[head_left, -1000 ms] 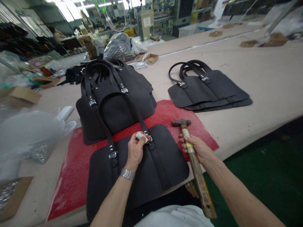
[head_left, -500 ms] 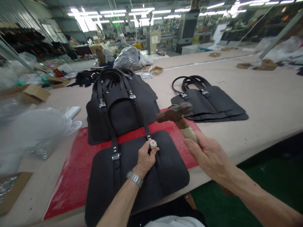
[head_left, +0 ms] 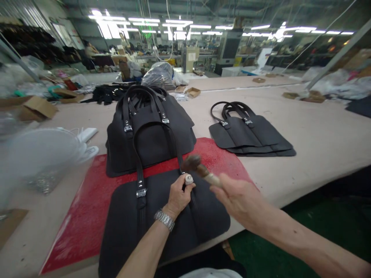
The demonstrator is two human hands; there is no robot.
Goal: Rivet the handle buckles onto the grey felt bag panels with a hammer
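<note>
A black bag panel [head_left: 168, 216] with a looped handle [head_left: 136, 150] lies on a red mat [head_left: 78, 216] in front of me. My left hand [head_left: 179, 195], with a watch at its wrist, closes around a small upright punch or setting tool [head_left: 189, 179] whose pale round top faces up. The tool stands at the handle's right end and hides the fitting there. At the left end a silver buckle [head_left: 141, 192] shows. My right hand [head_left: 236, 193] grips a hammer [head_left: 193, 164] by its wrapped handle; its head, blurred, hangs just above the tool's top.
Behind the mat's left part is a stack of black bag panels [head_left: 150, 143]; a smaller stack [head_left: 252, 133] lies to the right. Clear plastic bags [head_left: 49, 154] and an open cardboard box [head_left: 36, 108] are on the left. The table's edge [head_left: 278, 204] runs at right.
The hammer has come down and left, from above the mat to close over the tool's top. My left hand keeps its hold on the tool. The camera view has shifted slightly.
</note>
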